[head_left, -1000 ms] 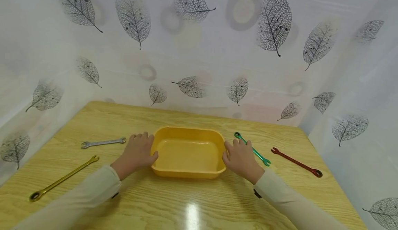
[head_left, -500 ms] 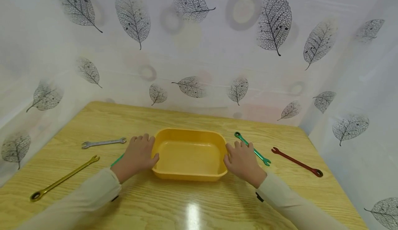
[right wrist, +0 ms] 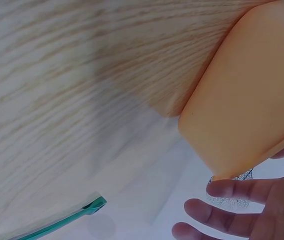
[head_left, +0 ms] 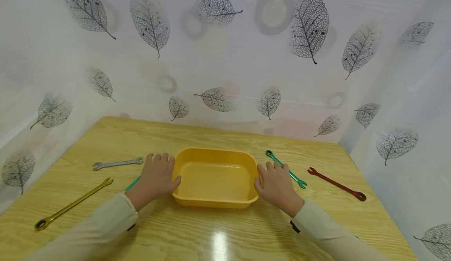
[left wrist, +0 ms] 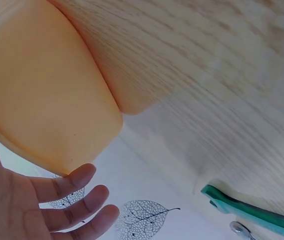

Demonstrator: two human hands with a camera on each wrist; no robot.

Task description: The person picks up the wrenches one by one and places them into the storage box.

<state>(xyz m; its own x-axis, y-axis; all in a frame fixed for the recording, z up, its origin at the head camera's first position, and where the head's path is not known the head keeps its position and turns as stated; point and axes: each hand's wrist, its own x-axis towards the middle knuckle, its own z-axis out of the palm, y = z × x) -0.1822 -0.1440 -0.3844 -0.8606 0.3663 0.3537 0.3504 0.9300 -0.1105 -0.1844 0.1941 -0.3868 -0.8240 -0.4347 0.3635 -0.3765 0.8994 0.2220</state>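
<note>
A yellow plastic basin stands on the wooden table, nothing inside it. At its left end my left hand holds the rim, thumb over the inner side and fingers outside. My right hand grips the opposite end in the same way. Both wrist views show the basin's smooth outer wall, with the index fingertip right at the rim. A green combination wrench lies just beyond my right hand. Part of another green tool shows beside my left wrist, the rest hidden under the arm.
To the left lie a silver open-ended wrench and a longer gold wrench. A red wrench lies at the right on the table. Leaf-printed white sheeting encloses the back and sides.
Both hands have drawn the basin slightly toward me and a little to the right. The green tool by my left wrist has come into sight. The other wrenches have stayed put.
</note>
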